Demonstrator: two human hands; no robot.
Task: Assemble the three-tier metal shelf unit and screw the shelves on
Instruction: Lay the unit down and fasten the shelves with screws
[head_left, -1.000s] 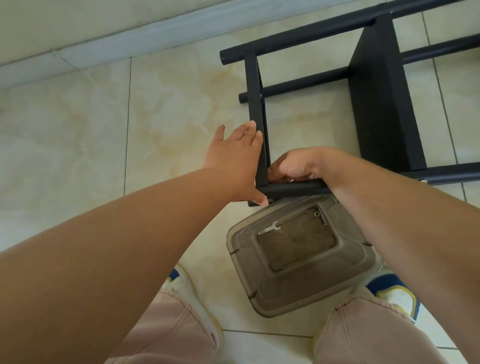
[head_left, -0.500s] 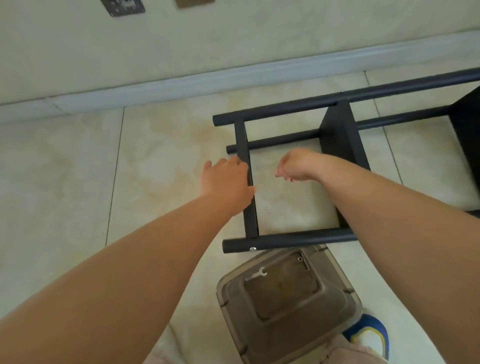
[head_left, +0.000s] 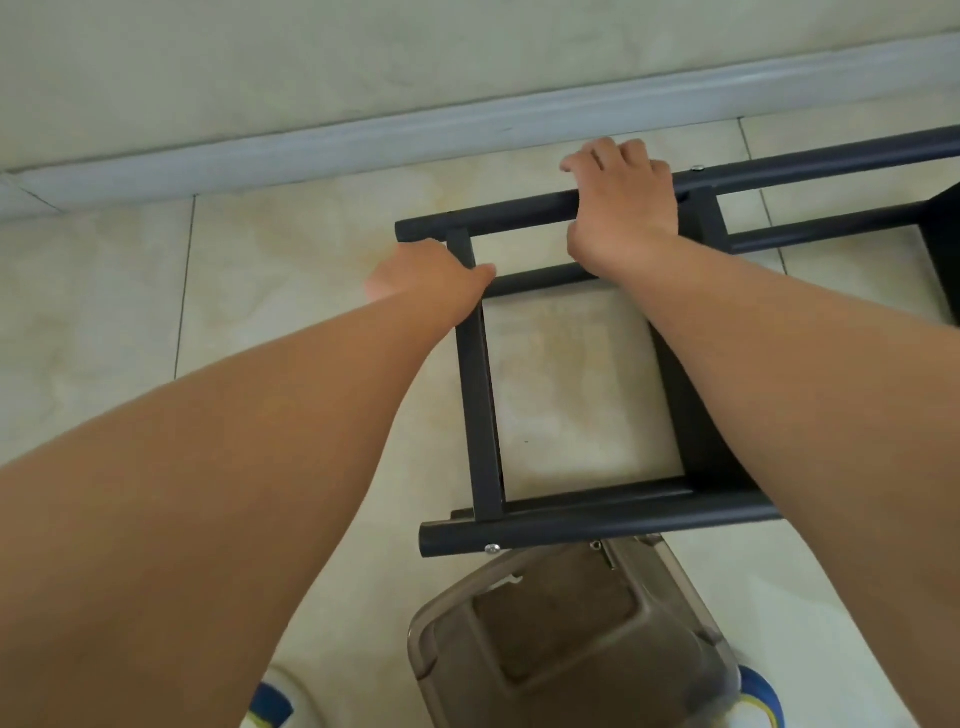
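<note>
A: Lying on its side on the tiled floor (head_left: 291, 291): shelf unit (head_left: 480, 415), black metal, long axis running left to right and off the right edge of view. Landmark for all entries: the far rail (head_left: 514, 210).

B: Grips?

A: Right hand (head_left: 621, 208), on the far rail, fingers curled over its top, clamped round it. Left hand (head_left: 431, 278), just this side of the far rail, at the end crossbar (head_left: 478, 374) where it meets the rail; thumb lies across the bar, fingers hidden behind it, so a closed hold is likely but I cannot tell.

B: Which hand is nearer the open end?

A: Left. Right sits further along the rail, beside the shelf panel (head_left: 696, 395).

B: Other stock?

A: Near rail (head_left: 597, 519), well this side of the far rail, one screw head (head_left: 492, 547) showing. Brown plastic bin (head_left: 571, 639), just below the near rail. Skirting board (head_left: 467, 135), beyond the far rail.

B: Judgement?

A: With both hands on the far side, a lift or roll about the long axis looks likely.
</note>
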